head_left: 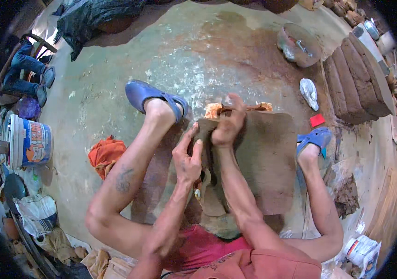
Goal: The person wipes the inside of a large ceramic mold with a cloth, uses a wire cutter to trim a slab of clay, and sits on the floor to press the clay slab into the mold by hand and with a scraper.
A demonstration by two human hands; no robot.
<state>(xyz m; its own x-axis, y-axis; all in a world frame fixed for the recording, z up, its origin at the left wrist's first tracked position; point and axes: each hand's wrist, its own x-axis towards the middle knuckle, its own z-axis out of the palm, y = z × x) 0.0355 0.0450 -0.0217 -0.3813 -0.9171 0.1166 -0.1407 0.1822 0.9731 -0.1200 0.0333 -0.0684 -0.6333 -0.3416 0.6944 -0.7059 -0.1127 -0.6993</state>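
A flat sheet of grey-brown clay (pixel 269 167) lies in front of me between my legs. My left hand (pixel 188 158) is beside its left edge, fingers stretched out and thumb apart, holding nothing I can see. Near that hand a narrow clay strip (pixel 210 181) stands out along the edge with a dark gap beside it. My right hand (pixel 228 125) reaches over the sheet's far left part; its fingers are blurred, and what they may hold is unclear. At the far edge, a rusty orange-brown piece (pixel 215 110) shows on both sides of that hand.
Stacked clay blocks (pixel 356 81) stand at the far right, near a round basin (pixel 299 45) holding a metal tool. A red square (pixel 317 121) and a whitish bundle (pixel 308 94) lie nearby. An orange cloth (pixel 106 156) and a bucket (pixel 30 141) are at the left.
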